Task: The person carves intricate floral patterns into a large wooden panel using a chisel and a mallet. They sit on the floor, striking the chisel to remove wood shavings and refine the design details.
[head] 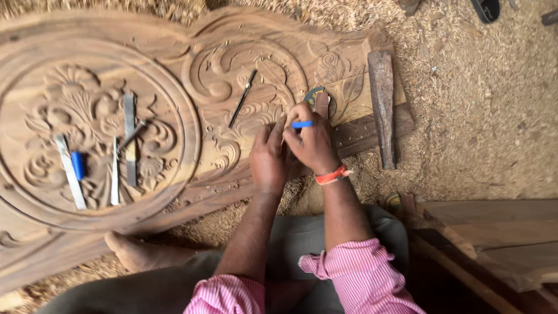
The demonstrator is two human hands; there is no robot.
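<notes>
Leftmost, a large carved wooden panel lies flat on ground strewn with sawdust, and its round floral medallion carries a loose group of tools. A flat steel chisel lies on the medallion's left part, with a short blue-handled tool touching it. Just to the right lie a narrow steel chisel, a wide flat steel blade and a small dark chisel that crosses the blade at a slant. Further right, a thin dark carving tool lies alone on the scrollwork, well apart from the hands. Below the panel, a bare foot rests on the ground.

Near the middle, the left hand presses down on the carved wood with its fingers stretched forward, grasping nothing that shows. Touching it, the right hand is clenched round a blue-handled chisel, whose tip is hidden where it meets the scrollwork. An orange band circles the right wrist, and pink striped sleeves are rolled up on both arms.

Right of the hands, a long weathered wooden block lies across the panel's end. At the lower right corner, rough wooden planks lie stacked.
</notes>
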